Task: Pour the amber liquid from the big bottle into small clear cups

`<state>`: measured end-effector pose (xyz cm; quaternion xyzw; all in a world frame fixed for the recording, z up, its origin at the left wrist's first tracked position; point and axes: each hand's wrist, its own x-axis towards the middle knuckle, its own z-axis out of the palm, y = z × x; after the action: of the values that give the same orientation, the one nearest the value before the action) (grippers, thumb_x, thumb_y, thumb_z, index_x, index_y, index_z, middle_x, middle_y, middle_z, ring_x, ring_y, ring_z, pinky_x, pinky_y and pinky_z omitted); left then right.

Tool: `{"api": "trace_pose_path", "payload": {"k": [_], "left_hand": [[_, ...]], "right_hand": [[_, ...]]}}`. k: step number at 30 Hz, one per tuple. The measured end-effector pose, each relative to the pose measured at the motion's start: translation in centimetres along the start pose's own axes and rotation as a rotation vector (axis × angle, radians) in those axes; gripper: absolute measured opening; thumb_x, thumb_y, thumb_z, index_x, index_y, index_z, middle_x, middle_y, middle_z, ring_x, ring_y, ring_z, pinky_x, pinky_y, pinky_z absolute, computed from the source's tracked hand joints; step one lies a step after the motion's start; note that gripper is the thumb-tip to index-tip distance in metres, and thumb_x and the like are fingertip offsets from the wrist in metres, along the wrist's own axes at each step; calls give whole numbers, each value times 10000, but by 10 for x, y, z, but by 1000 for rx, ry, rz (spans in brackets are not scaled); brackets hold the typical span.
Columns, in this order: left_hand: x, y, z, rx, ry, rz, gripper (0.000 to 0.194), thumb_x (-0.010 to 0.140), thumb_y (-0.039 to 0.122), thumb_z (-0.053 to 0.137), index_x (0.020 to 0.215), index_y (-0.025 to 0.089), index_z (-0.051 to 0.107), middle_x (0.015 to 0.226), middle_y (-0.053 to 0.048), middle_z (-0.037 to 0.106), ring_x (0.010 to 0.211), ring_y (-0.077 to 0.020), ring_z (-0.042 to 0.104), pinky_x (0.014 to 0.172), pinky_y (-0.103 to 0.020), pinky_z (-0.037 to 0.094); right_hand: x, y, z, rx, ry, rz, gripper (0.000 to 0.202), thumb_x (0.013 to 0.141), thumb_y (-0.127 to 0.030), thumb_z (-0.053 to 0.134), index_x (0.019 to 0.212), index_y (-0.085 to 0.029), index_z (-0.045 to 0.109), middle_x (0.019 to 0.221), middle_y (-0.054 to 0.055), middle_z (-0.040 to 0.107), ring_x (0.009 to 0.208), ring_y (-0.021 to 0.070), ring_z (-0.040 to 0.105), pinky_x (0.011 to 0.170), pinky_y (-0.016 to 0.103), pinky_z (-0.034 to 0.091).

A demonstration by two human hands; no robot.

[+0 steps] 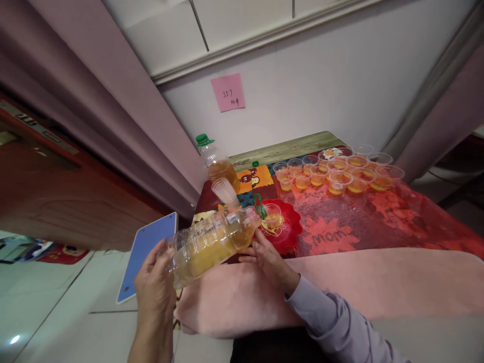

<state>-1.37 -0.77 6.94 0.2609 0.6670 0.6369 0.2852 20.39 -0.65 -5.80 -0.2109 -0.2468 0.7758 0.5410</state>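
Note:
My left hand is wrapped around the base end of a clear plastic bottle partly filled with yellow liquid. The bottle lies tilted, its neck toward the right. My right hand is under the neck end, its fingers against the bottle as a support. Just past the mouth, a clear plastic cup with some yellow liquid stands on a red scalloped plate. A green handle loop shows at the bottle neck. Whether liquid is flowing is too blurred to tell.
Several clear cups with yellow liquid stand in rows at the right rear. A green-capped bottle and a stack of cups are behind my bottle. A loose green cap lies farther back. A pink cloth covers the table's near edge.

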Motion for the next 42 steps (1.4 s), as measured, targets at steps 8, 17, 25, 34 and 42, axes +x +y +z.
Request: {"api": "trace_pose_path", "payload": {"k": [8, 17, 25, 34, 42], "left_hand": [[1, -2, -1, -9, 2, 3, 546, 555, 339, 915, 1070, 213, 783, 1112, -43, 775, 992, -225, 696, 885, -348, 553], [6, -7, -5, -35, 12, -17, 583, 548, 353, 957, 1093, 210, 807, 1084, -39, 784, 975, -201, 701, 847, -313, 528], [5, -5, -5, -19, 10, -10, 568, 539, 354, 949, 1071, 216, 804, 1124, -40, 784, 991, -207, 701, 821, -310, 537], [2, -4, -4, -4, 14, -13, 557, 582, 353, 940, 1104, 214, 803, 1190, -60, 782, 1041, -227, 715, 813, -303, 557], [-2, 0, -2, 14, 12, -9, 552, 564, 336, 929, 1086, 216, 797, 1178, -51, 781, 1008, -217, 714, 827, -302, 573]], "right_hand": [[-1, -3, 2, -14, 0, -5, 810, 883, -600, 842, 1567, -370, 475, 1471, 74, 701, 1146, 229, 754, 977, 407, 582], [0, -1, 1, -14, -9, 0, 830, 864, -617, 855, 1563, -382, 475, 1445, 65, 713, 1114, 219, 761, 963, 401, 580], [0, -1, 0, -26, -23, -5, 802, 890, -617, 827, 1572, -389, 471, 1463, 69, 705, 1139, 237, 759, 973, 418, 577], [0, 0, -1, -15, -23, 2, 821, 893, -619, 824, 1584, -386, 450, 1452, 74, 707, 1145, 241, 757, 1005, 435, 561], [-1, -2, 0, -1, -13, 12, 841, 874, -626, 840, 1576, -376, 451, 1432, 74, 716, 1132, 236, 762, 994, 420, 564]]}}
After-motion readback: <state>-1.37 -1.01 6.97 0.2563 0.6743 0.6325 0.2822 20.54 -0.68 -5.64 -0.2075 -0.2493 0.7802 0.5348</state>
